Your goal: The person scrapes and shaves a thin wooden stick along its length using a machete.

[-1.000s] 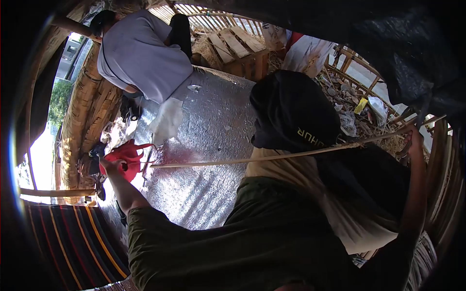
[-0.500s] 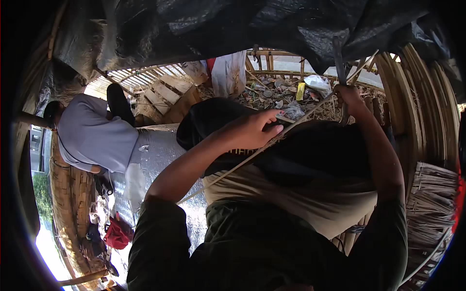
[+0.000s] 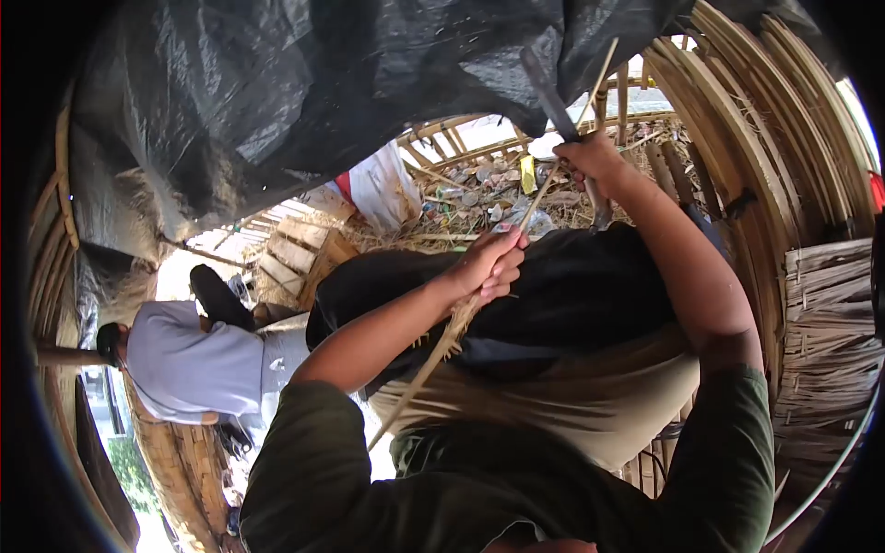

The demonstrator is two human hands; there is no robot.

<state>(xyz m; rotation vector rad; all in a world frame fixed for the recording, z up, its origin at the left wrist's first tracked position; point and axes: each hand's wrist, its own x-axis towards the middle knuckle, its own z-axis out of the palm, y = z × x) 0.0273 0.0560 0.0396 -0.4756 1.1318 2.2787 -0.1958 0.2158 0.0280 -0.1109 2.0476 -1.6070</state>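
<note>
One thin bamboo strip (image 3: 418, 382) slanted across the person's lap, the left hand (image 3: 489, 265) curled closed around its middle, the right hand (image 3: 595, 161) gripping a knife (image 3: 547, 88) beside its upper part, black cloth (image 3: 590, 295) beneath, a grey-shirted co-worker (image 3: 198, 359) sitting beyond.

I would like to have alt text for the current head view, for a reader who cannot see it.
A person's left hand grips a thin, frayed strip slanting across a black cloth, while the right hand holds a dark tool. Another person in a grey shirt sits at picture left, and a black sheet hangs overhead.
</note>
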